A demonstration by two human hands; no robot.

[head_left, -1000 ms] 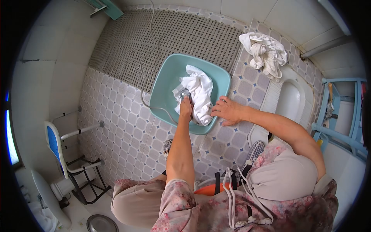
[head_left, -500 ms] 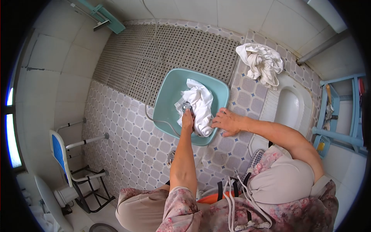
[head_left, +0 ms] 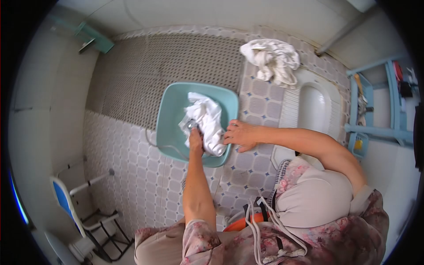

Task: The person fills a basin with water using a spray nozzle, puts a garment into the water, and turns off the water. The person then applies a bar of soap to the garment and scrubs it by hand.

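A teal plastic basin (head_left: 167, 126) stands on the floor with wet-looking white cloth (head_left: 206, 112) bunched inside it. My left hand (head_left: 195, 141) reaches into the basin, closed round a small silver shower head (head_left: 191, 125) at the left side of the cloth. A thin hose (head_left: 154, 145) comes over the basin's left rim and runs towards this hand. At the right rim is my right hand (head_left: 242, 134), its fingers hooked over the edge close to the cloth and its thumb outside.
More white cloth (head_left: 273, 59) lies heaped beside the squat toilet (head_left: 314, 106). Behind the basin spreads a grey perforated mat (head_left: 176, 57). A blue rack (head_left: 382, 130) stands at the right, a shower chair (head_left: 66, 198) at the lower left. Something orange (head_left: 240, 224) shows between my legs.
My view has shifted, so the basin, cloth and toilet sit further left in the picture. Both hands keep nearly the same places at the basin.
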